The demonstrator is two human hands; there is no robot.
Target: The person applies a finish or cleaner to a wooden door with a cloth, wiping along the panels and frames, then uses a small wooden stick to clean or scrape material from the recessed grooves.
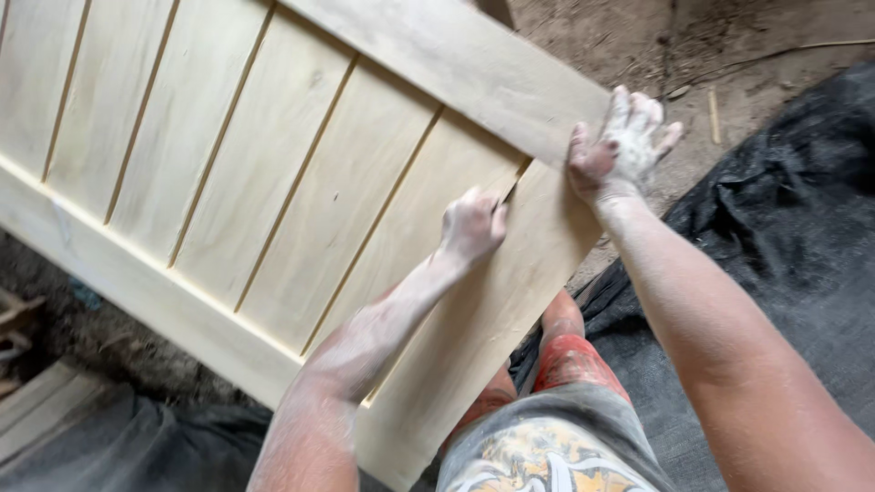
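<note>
1. Working on a pale wooden panel [273, 182], a person is pressing both dust-whitened hands against it, seen from above by a head-worn camera.
2. The left hand [472, 228] is lying knuckles-up on the panel's face, its fingers drawn together and curled down against a groove between two boards; whether they are pinching anything cannot be told.
3. The right hand [622, 146] is gripping the panel's outer corner, fingers spread apart and wrapping over the edge where the top rail [456, 64] meets the side rail [483, 319].
4. The panel, made of vertical boards set in a frame, is slanting across the view from upper left to lower centre, its near end resting over the person's knees [570, 351].
5. The person is wearing red-patterned shorts [574, 364] and a printed grey shirt [547, 446].
6. Black sheeting [784, 228] is lying on the right, just beside bare dirt ground [693, 55], with scrap wooden planks [36, 401] showing at lower left.
</note>
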